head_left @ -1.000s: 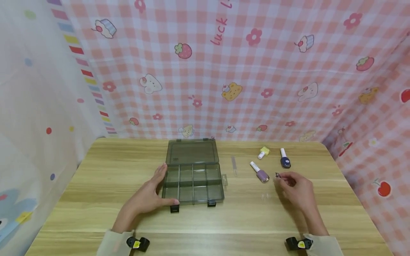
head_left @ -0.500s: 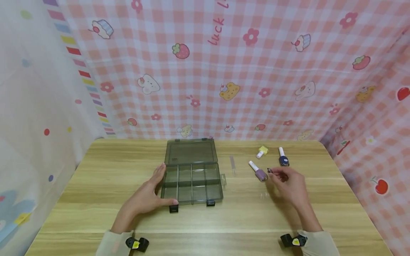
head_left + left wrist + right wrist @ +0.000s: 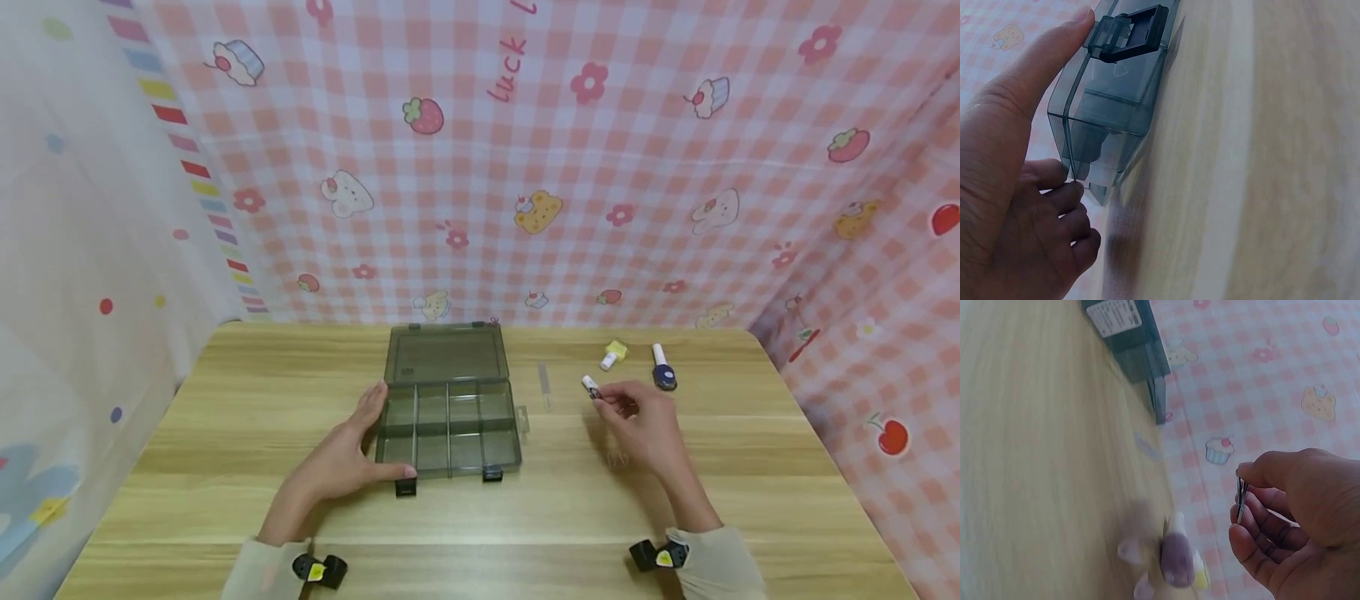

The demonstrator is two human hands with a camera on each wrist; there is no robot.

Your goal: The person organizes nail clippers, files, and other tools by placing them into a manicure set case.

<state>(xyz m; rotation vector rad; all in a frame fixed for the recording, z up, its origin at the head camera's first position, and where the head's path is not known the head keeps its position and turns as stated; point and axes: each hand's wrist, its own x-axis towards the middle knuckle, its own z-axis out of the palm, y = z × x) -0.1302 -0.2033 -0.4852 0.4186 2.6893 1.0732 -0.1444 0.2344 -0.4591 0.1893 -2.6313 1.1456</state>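
Observation:
A dark, see-through compartment box (image 3: 432, 454) lies with its lid (image 3: 448, 354) folded back. My left hand (image 3: 341, 450) holds its left side, thumb at the front rim beside a black latch (image 3: 1141, 34) and fingers round the back corner. Between thumb and fingertips, my right hand (image 3: 641, 425) pinches a small metal nail clipper (image 3: 1241, 499), raised above the table. That hand overlaps a purple nail polish bottle (image 3: 1177, 559) in the head view, where its white cap (image 3: 588, 383) shows just past the clipper.
Behind the right hand lie a yellow polish bottle (image 3: 617, 349) and a dark blue one (image 3: 664, 377). A thin greyish strip (image 3: 544, 386) lies right of the box. Small clear pieces (image 3: 618, 458) are beside the right hand. A patterned curtain (image 3: 480, 208) hangs along the table's back edge.
My right hand has moved left with the nail clipper, from right of the purple polish bottle to over it. The left hand has stayed on the box.

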